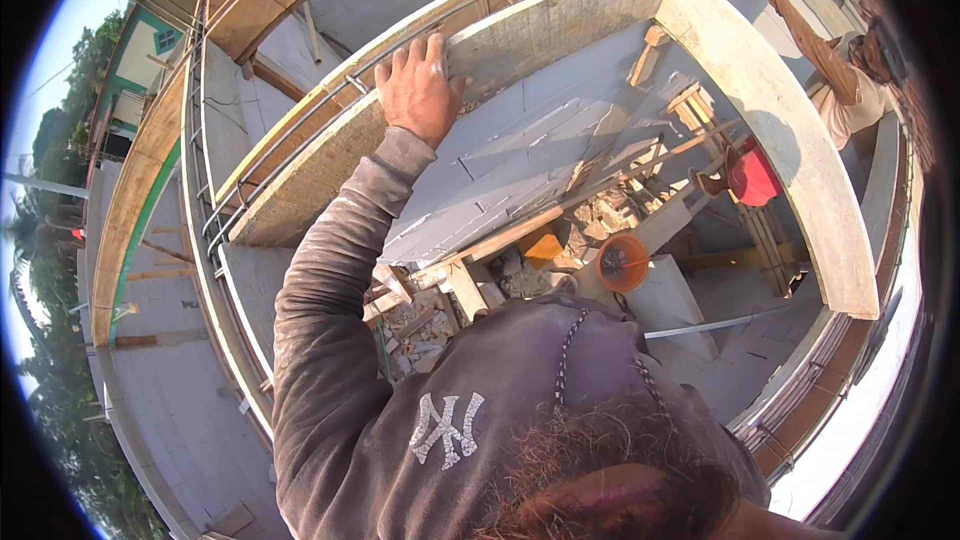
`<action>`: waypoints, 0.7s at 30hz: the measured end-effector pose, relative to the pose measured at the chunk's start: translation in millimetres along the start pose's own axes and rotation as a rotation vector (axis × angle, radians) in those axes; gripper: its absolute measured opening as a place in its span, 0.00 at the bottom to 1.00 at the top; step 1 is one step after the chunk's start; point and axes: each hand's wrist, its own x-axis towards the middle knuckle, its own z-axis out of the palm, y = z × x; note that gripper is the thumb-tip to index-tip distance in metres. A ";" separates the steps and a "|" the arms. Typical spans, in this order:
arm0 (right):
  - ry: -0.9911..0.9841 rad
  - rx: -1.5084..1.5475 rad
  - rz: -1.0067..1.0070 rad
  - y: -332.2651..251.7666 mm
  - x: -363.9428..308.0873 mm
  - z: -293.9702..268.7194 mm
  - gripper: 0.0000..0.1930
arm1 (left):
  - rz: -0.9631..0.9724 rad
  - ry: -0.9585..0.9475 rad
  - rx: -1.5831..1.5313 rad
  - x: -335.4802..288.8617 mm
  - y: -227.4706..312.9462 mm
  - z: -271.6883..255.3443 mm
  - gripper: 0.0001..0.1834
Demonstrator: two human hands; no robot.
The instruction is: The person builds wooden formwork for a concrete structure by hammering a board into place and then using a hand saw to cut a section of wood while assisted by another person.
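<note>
Fingers of the left hand (420,90) are lying spread and flat over the top edge of a wooden formwork board (520,40), palm down, pressing or steadying rather than clenching — nothing is gripped between them. That board is running long from lower left to upper right, so its axis is passing straight under the palm, with the fingertips pointing across it toward the steel rebar (300,130) that is following the same curve just beyond. A grey sleeve (330,270) is stretching up from the lower edge to reach it. No right hand is showing anywhere, so whether it is open or closed cannot be told; the left is the only one at the board.

Below the board, inside the enclosure, grey slabs (500,170) are leaning, with timber props (680,110) crossing them and rubble lying at the bottom. An orange bucket (623,262) is sitting among the debris, well apart from the hand, and a red container (752,178) is lying farther right. Another person's arm (805,35) is reaching along the far concrete-coloured board (790,140) at upper right — well clear of the left hand.
</note>
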 end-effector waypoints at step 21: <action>0.320 0.163 -0.249 -88.8 70.8 5.0 0.25 | 0.077 0.076 0.146 12.0 11.2 7.2 0.39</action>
